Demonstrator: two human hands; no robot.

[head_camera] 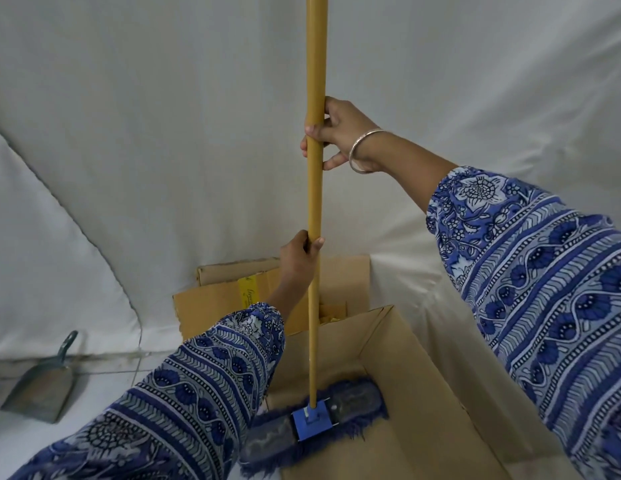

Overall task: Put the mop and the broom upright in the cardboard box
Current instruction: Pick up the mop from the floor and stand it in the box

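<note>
The mop stands upright with its long yellow handle [315, 188] running up out of the frame's top. Its flat blue fringed head [340, 410] lies on the floor of the open cardboard box [427, 393], its left end hidden under my sleeve. My right hand [337, 133] grips the handle high up, a metal bangle on the wrist. Lower down, my left hand [298, 258] is wrapped around the same handle, just above the box. No broom is in view.
A metal dustpan [45, 386] leans against the white sheet at the lower left on the tiled floor. White fabric [163, 133] covers the wall behind. The box's back flaps [226, 292] stand open towards the wall.
</note>
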